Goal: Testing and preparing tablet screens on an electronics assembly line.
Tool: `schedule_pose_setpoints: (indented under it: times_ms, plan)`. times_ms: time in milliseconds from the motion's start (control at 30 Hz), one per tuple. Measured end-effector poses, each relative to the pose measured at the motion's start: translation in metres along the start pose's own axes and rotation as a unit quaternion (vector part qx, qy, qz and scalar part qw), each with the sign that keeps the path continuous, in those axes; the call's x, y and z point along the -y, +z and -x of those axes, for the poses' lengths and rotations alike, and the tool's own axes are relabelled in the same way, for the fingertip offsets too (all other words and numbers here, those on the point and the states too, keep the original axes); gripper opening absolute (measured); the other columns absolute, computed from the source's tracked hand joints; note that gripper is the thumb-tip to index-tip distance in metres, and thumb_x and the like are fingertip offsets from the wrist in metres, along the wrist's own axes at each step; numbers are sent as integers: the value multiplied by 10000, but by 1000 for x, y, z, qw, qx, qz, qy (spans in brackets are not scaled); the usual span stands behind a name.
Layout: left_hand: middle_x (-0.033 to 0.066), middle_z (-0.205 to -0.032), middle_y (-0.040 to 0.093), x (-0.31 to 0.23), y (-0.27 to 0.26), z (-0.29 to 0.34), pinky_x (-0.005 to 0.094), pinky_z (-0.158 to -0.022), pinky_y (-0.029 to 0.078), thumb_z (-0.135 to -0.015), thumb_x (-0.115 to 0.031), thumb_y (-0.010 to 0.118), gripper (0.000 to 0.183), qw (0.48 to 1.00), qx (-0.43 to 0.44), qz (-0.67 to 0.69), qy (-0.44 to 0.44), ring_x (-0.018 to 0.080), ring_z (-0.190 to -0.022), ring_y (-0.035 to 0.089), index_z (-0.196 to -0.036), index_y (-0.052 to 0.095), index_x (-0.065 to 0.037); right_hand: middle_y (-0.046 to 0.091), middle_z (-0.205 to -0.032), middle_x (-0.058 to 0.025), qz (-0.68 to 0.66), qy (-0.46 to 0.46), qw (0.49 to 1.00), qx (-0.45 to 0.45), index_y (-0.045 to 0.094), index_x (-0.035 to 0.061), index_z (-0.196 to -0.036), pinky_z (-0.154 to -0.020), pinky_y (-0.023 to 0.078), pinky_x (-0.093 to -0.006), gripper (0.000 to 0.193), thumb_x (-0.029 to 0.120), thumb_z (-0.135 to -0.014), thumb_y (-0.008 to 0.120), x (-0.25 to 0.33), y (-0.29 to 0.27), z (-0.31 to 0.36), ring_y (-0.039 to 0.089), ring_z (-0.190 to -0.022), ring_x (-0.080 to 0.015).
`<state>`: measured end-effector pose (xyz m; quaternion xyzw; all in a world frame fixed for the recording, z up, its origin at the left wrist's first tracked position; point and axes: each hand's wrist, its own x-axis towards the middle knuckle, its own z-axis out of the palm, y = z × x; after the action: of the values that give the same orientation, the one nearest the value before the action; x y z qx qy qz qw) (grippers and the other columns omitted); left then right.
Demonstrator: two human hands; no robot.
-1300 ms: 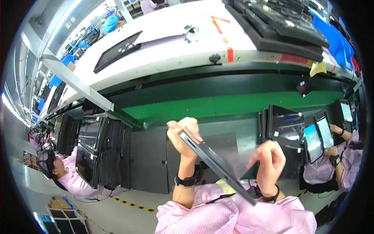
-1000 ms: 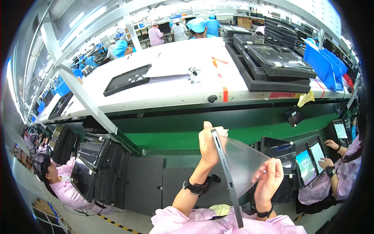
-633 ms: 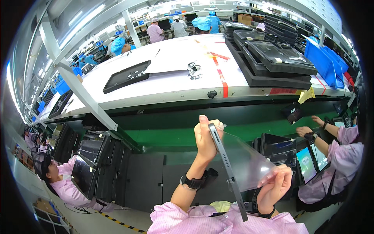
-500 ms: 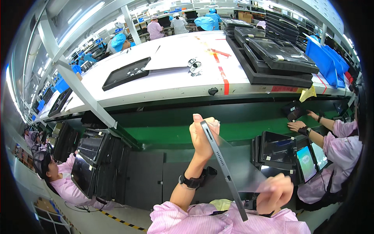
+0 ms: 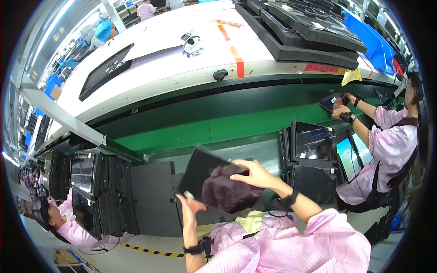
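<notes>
Obscured: A dark reflection covers much of the glossy face of a black tablet (image 5: 221, 186); its upper left corner is blurred.
Cut off: A stack of black trays (image 5: 314, 51) near the right end of the white table (image 5: 154, 77) runs out of view at the top.
Left hand: Spread fairly wide (image 5: 191, 211) at the tablet's lower left edge, a small pale piece (image 5: 188, 194) by the fingers; contact with the tablet cannot be told.
Right hand: Closed narrowly (image 5: 256, 175) on the tablet's upper right edge, thumb over the face.
Tablet's place: Held tilted, below the table's front edge and apart from it.
</notes>
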<state>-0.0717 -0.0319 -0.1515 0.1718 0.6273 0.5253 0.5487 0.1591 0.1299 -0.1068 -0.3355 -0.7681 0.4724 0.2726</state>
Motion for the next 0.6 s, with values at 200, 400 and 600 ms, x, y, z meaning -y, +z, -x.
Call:
schedule_pose_setpoints:
  times_ms: [200, 400, 600]
  plan:
    - [136, -1010, 654, 77, -28, 45, 318, -859, 437, -878, -654, 85, 869, 952, 206, -97, -203, 205, -945, 613, -1187, 538, 20, 607, -1104, -172, 9, -14, 943, 333, 581, 0, -1114, -873, 463, -367, 476, 260, -735, 706, -96, 59, -26, 593, -1015, -287]
    - [154, -1008, 647, 57, -21, 47, 309, -805, 470, -943, -537, 179, 701, 971, 162, -133, -111, 219, -913, 629, -1157, 545, 21, 609, -1028, -125, 143, -36, 988, -44, 543, 71, -1167, -863, 438, -396, 450, 253, -774, 666, -65, 12, -14, 542, -1008, -309]
    - [114, -985, 654, 17, 37, 15, 279, -746, 462, -970, -385, 310, 485, 933, 232, -269, -65, 180, -859, 621, -1147, 560, -9, 635, -942, -198, 293, 237, 844, -380, 610, -24, -1027, -813, 465, -387, 477, 331, -724, 707, -58, -152, 143, 604, -908, -340]
